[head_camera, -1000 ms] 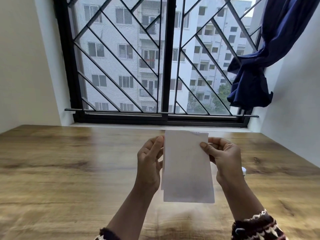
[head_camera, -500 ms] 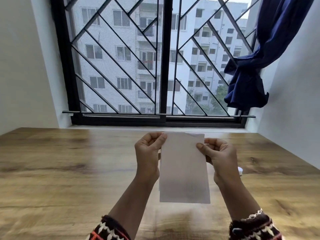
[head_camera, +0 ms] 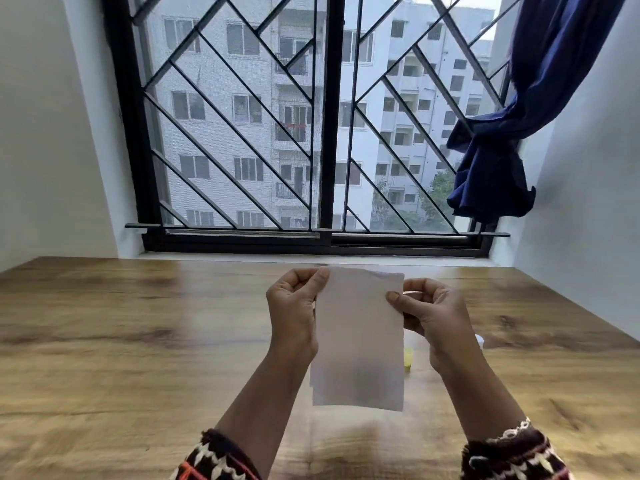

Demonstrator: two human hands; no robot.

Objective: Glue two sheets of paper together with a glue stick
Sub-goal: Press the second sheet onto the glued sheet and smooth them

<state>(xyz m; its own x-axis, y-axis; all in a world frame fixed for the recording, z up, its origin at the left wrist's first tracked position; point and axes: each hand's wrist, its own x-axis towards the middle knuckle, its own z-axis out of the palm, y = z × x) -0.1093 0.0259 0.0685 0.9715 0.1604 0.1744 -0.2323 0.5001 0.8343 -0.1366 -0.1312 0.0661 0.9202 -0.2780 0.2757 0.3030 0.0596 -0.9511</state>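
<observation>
Glue stick mostly behind paper

Both forearms rise from the bottom edge of the view, the left from about 7 o'clock and the right from about 5 o'clock, angling inward toward the centre. Each wrist emerges from a dark knitted cuff with a light pattern. The left hand is held upright, back toward the camera, its thumb pointing to 1 o'clock and pressed against the curled fingers in a pinch near the top. The right hand mirrors it, thumb pointing to 9 o'clock, pinched against bent fingers. Both hands sit level with each other, near but apart, raised off the worktop.
</observation>
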